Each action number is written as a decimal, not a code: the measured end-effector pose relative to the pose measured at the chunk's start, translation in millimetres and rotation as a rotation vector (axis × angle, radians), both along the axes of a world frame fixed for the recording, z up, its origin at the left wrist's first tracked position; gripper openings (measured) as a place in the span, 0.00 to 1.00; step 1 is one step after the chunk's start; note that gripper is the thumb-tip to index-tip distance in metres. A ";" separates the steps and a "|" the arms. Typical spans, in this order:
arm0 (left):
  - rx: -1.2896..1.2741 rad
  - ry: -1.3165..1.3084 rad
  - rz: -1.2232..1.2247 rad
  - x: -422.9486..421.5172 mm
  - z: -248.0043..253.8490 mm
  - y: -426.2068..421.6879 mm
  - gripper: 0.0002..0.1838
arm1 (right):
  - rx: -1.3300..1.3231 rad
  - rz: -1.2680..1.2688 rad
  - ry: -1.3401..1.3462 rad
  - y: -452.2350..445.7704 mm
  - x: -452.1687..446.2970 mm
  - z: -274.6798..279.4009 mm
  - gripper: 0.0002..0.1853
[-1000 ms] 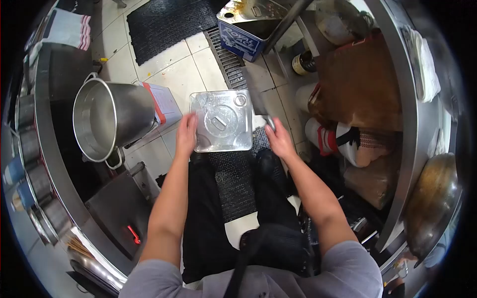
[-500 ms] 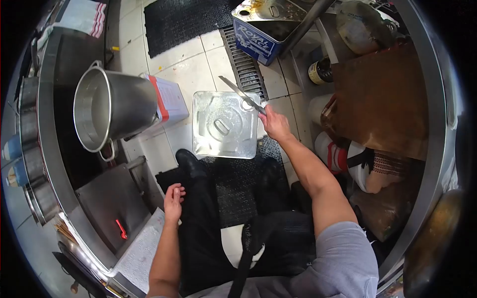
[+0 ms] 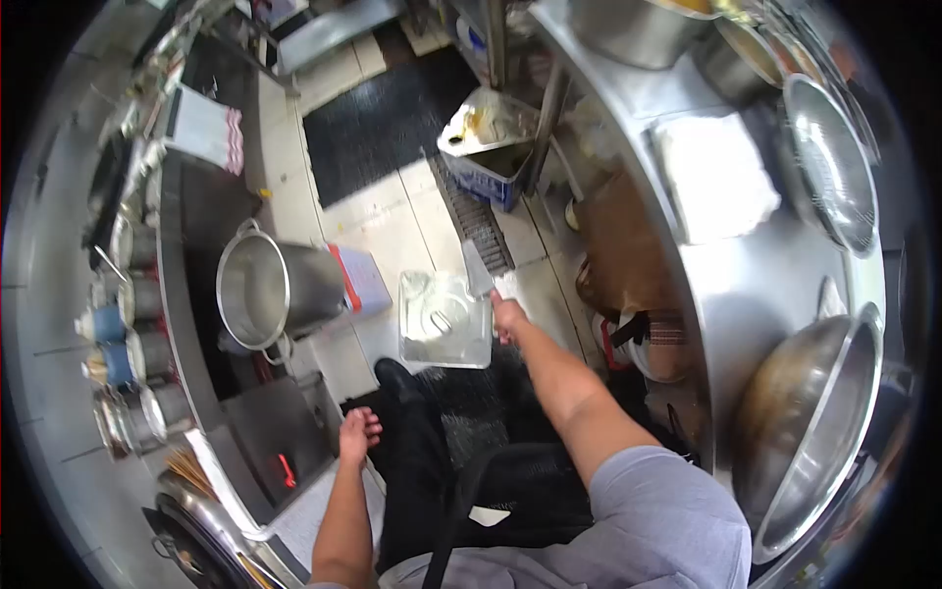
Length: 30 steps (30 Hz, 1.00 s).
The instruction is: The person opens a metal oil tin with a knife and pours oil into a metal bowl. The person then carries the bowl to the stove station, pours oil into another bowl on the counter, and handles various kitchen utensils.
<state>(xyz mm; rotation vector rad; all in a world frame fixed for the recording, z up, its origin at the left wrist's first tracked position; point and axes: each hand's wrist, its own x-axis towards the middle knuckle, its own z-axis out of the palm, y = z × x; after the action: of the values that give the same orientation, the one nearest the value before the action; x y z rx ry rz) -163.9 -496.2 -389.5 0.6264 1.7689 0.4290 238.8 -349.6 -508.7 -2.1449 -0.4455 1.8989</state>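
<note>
Right hand (image 3: 506,320) around a knife (image 3: 478,269), handle mostly hidden; left hand (image 3: 360,432) loosely half-curled.

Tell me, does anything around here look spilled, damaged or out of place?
The blue tin beside the floor grate looks most odd: its metal top is partly open and stained yellow-brown. That could be grime or leftover contents; I can't tell which. Nothing odd stands out about the knife in the right hand.
</note>
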 end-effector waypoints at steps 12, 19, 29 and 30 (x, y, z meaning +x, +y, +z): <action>-0.109 0.103 -0.289 10.8 27.0 19.5 0.18 | 0.265 0.564 -0.450 -29.2 64.4 28.6 0.32; -0.283 0.007 0.032 87.4 -78.8 50.4 0.34 | 0.354 0.771 -0.473 -44.3 100.5 16.1 0.30; -0.311 0.140 0.767 139.9 -198.6 150.0 0.35 | 0.193 0.918 -0.537 -25.0 65.2 107.3 0.23; -0.306 0.212 0.722 132.2 -217.4 149.6 0.36 | 0.129 0.931 -0.514 -11.8 55.1 126.2 0.24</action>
<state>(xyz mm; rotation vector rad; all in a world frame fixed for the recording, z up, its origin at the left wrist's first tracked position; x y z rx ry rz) -31.7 -346.6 -606.9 -0.2145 2.1845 0.5736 294.0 -361.4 -382.5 -2.5423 -1.8707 1.5050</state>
